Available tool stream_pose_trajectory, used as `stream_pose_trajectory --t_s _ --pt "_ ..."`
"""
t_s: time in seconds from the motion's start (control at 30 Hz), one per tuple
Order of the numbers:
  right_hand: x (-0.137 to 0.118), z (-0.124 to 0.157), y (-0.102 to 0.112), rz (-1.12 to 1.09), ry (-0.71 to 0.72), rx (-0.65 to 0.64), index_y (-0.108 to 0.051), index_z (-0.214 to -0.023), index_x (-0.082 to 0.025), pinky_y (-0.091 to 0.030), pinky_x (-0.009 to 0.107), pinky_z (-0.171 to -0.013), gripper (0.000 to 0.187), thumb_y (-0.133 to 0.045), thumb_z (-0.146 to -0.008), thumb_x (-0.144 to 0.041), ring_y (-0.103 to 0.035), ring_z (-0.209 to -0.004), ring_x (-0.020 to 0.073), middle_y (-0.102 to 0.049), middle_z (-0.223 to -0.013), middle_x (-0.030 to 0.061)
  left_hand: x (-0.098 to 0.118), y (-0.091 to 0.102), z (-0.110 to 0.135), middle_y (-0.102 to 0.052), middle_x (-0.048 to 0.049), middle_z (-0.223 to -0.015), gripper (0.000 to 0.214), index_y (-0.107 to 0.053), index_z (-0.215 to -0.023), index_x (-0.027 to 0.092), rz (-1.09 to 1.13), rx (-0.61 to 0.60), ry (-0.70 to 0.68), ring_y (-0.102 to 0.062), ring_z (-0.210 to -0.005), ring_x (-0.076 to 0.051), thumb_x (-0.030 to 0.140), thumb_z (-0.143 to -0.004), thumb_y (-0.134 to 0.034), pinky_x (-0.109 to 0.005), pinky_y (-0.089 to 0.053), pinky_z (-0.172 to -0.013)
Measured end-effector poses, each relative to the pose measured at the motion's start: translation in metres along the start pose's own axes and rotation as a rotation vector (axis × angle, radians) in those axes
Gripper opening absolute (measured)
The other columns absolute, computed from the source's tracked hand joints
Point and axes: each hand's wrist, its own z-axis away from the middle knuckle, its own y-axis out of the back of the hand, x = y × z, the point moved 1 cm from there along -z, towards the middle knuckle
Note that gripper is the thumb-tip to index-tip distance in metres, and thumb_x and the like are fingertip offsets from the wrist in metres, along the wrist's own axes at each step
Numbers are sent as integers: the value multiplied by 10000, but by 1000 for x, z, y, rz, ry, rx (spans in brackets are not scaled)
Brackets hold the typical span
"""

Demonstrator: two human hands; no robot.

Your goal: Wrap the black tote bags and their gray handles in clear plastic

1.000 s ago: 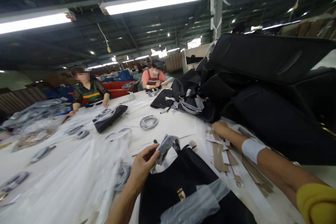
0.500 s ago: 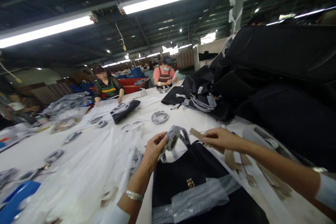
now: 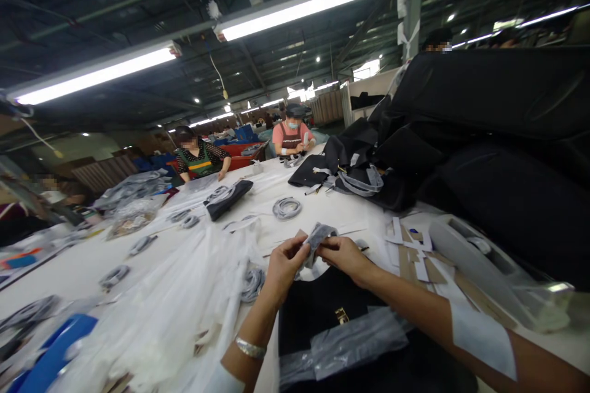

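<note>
A black handbag lies in front of me, with a gold clasp and a band of clear plastic film across its front. At its top, my left hand pinches the grey plastic-wrapped handle. My right hand grips the same handle from the other side, its fingertips close to the left ones. A small tan edge, apparently the cardboard strip, shows by my left fingertips; most of it is hidden.
White plastic film covers the table's left part. Coiled wrapped straps lie farther back. Cardboard and paper strips and a grey plastic tray sit at right, below piled black bags. Two co-workers stand across the table.
My right hand has moved left with the cardboard strip to the wrapped handle and now grips there beside my left hand. The view has shifted slightly.
</note>
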Motion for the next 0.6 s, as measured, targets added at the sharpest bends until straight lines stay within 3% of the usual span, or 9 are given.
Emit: stream_pose_trajectory --t_s 0.2,0.4,0.47,0.53,0.6 --pt "-9 16 -9 -278 -102 -111 -764 -877 -151 -485 277 -733 305 -739 -699 -398 -629 -775 178 -731 -898 70 -5 7 4 -756 -83 -867 452 -740 -1066 142 -17 -36 3 -701 -774 -200 435 -726 -799 -287 -543 -710" --pt "-6 20 -15 -341 -151 -20 -756 -878 -136 -479 267 -732 365 -810 -705 -453 -646 -773 181 -740 -838 70 -18 5 3 -705 -109 -1038 449 -726 -1013 145 14 -31 -24 -689 -750 -162 441 -689 -823 -265 -536 -682" --pt "-3 20 -17 -345 -149 10 -756 -856 -140 -483 275 -762 353 -823 -694 -446 -658 -791 192 -743 -817 63 -22 4 3 -690 -120 -1096 566 -666 -1164 163 31 -29 -5 -690 -730 -150 436 -695 -823 -269 -538 -680" --pt "-1 20 -18 -349 -150 19 -757 -843 -140 -487 280 -777 342 -828 -692 -438 -668 -804 201 -746 -818 64 -23 4 5 -672 -135 -1175 819 -473 -1405 220 78 -16 43 -698 -751 -156 412 -696 -834 -277 -544 -690" --pt "-1 20 -16 -356 -159 6 -759 -836 -135 -493 282 -783 333 -835 -687 -424 -675 -809 208 -748 -822 70 -22 2 7 -658 -150 -1231 1006 -306 -1507 249 137 -6 81 -709 -843 -186 389 -676 -857 -300 -552 -753"
